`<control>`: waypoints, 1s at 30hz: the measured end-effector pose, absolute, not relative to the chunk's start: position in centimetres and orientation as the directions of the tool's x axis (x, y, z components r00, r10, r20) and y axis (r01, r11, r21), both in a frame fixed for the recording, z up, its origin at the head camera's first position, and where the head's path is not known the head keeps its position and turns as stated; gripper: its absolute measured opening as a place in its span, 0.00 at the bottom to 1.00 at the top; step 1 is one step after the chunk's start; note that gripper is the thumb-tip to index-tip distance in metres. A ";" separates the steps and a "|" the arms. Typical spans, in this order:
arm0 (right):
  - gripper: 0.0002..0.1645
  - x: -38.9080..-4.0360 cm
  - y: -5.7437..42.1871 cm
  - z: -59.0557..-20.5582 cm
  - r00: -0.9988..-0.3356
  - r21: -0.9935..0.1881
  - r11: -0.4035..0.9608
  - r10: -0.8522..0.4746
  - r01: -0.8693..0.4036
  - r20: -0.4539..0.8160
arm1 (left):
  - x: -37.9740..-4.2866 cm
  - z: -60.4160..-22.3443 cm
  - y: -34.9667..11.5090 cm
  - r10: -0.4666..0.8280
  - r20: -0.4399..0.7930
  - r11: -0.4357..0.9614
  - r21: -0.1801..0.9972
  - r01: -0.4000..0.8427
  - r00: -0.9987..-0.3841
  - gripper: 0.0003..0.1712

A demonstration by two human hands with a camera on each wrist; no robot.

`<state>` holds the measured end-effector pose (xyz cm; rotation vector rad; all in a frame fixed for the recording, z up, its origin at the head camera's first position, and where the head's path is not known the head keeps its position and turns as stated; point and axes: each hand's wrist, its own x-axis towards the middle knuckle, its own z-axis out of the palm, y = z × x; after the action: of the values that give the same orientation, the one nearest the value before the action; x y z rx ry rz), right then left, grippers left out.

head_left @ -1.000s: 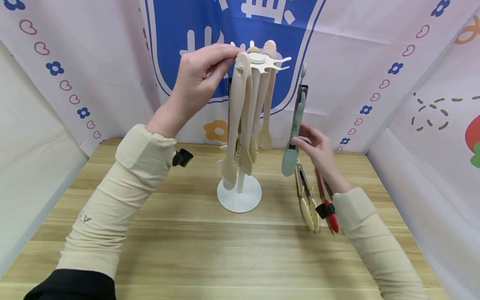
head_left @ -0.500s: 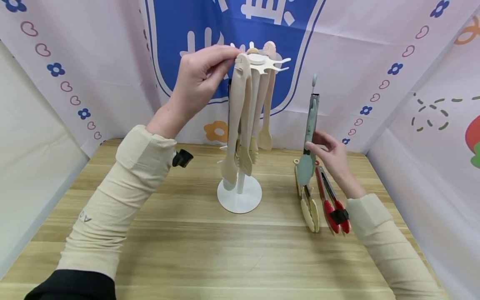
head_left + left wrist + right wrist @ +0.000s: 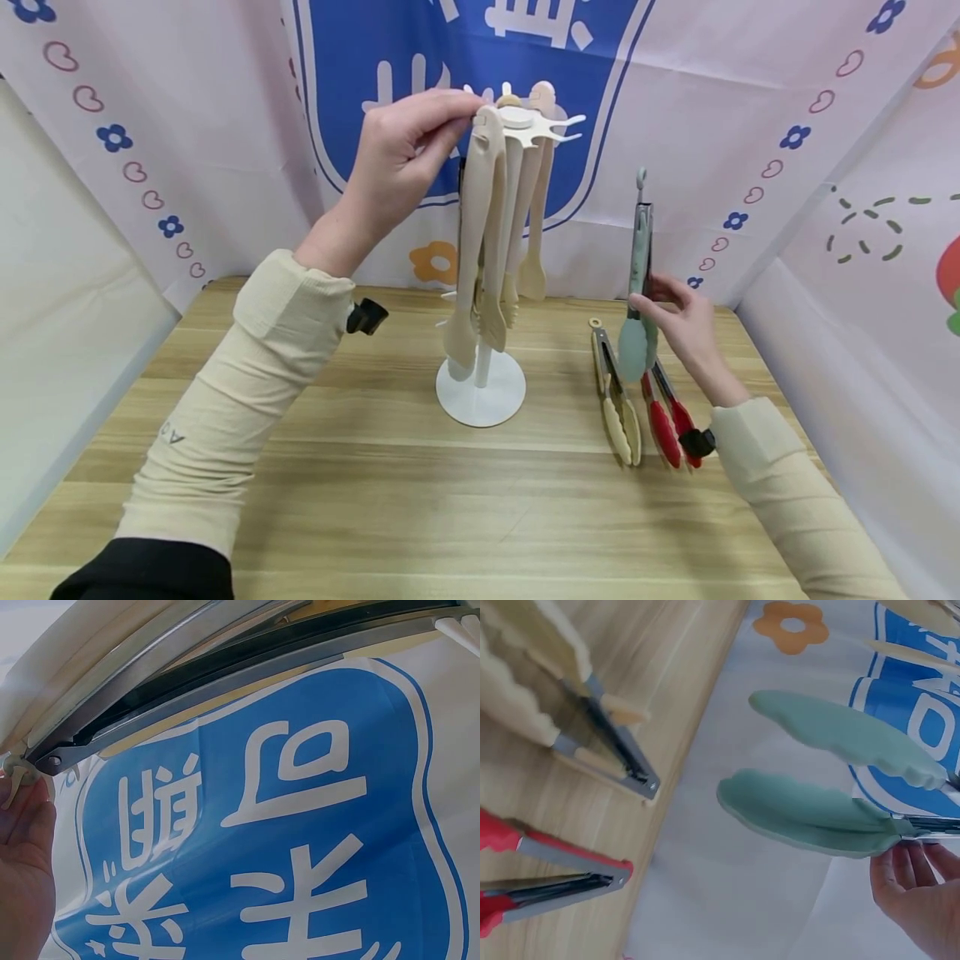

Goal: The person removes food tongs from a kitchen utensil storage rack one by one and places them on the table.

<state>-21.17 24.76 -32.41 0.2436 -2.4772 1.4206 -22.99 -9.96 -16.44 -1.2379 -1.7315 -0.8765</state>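
Note:
My left hand [image 3: 405, 150] pinches the top edge of a white utensil rack [image 3: 528, 129], at one of its hooks. Cream-coloured utensils [image 3: 472, 217], among them a spoon [image 3: 532, 279], hang from the rack. In the left wrist view, a metal-armed utensil [image 3: 225, 682] hangs right beside those fingertips. My right hand [image 3: 684, 321] grips pale green tongs [image 3: 635, 342] by their metal arms, upright above the right side of the table. Their two scalloped heads [image 3: 802, 814] are spread apart in the right wrist view.
Yellow tongs [image 3: 624, 425] lie on the wooden table [image 3: 420, 508] at the right, next to red tongs [image 3: 663, 429]. The rack's round white base [image 3: 480, 408] stands near the middle. A printed white curtain [image 3: 675, 67] hangs behind the table.
My right hand has carried the green tongs rightward and lower, away from the rack, from beside the yellow tongs to over the red ones. My left hand keeps its place at the rack.

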 end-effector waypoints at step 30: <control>0.30 -20.5 29.5 -34.3 -0.943 -0.698 0.712 0.176 -0.077 0.283 | -22.8 -16.5 -9.9 0.390 0.892 0.288 0.119 0.950 -0.230 0.12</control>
<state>-20.50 29.48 -34.35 -0.0780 -2.5899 1.0767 -22.80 -9.92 -16.48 -1.2163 -1.7731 -0.9014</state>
